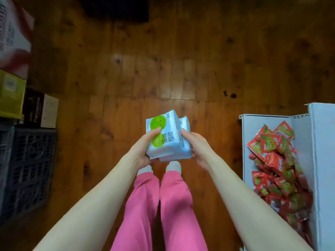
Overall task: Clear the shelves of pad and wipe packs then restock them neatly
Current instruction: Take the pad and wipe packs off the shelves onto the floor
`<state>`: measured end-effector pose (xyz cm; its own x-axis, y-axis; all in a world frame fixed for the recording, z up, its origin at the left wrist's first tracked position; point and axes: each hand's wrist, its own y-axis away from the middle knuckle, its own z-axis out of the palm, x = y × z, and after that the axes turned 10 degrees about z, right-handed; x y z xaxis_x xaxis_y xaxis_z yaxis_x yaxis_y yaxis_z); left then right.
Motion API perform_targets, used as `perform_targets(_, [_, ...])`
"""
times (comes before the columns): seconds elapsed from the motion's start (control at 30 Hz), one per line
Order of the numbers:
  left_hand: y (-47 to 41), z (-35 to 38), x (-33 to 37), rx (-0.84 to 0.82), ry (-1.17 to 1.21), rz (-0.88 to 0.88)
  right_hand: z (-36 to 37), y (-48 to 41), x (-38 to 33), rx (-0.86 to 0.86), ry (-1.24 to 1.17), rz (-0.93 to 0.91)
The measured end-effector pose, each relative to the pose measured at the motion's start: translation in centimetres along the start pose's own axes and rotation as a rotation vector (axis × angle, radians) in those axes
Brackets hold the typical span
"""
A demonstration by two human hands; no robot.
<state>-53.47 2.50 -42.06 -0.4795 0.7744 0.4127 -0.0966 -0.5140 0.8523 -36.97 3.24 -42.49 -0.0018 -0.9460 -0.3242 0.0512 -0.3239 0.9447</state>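
Above the wooden floor (126, 78), left hand (143, 151) and right hand (197, 149) clamp the stacked pale-blue soft plastic packs with green circles (168, 136), thumbs curled over top. Square the shifted lower pack; keep squeeze even.

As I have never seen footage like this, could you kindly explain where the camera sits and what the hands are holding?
No machine here: a person wears one wide-angle camera on the head, looking down, so you see their pink trousers and the wooden floor. The left hand and right hand grip a stack of white packs with green circles, at least two. On their right, a white shelf holds red sachets; on their left stand a dark crate and stacked boxes.
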Motion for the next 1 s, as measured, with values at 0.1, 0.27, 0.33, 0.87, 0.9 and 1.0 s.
perform_targets(0.1, [-7.7, -4.0, -3.3, 0.080, -0.028, -0.067, 1.2, -8.8, 2.2, 0.030, 0.026, 0.061])
perform_targets(0.27, [-20.9, -9.8, -7.6, 0.144, -0.005, -0.082, 2.9, -23.8, 4.5, 0.051, 0.146, 0.059])
perform_targets(0.33, [-25.5, -11.9, -8.6, 0.168, 0.003, -0.079, 3.7, -28.9, 5.2, 0.048, 0.164, 0.062])
perform_targets(0.87, [-27.9, -11.1, -7.1, 0.375, -0.235, -0.091, 4.6, -29.8, 5.0, 0.215, 0.184, 0.134])
perform_targets(0.9, [-26.3, -10.2, -6.4, 0.357, -0.251, -0.080, 4.5, -27.8, 4.3, 0.225, 0.166, 0.127])
perform_targets(1.0, [-20.8, -6.9, -3.8, 0.305, -0.279, -0.076, 4.3, -21.4, 2.2, 0.246, 0.132, 0.110])
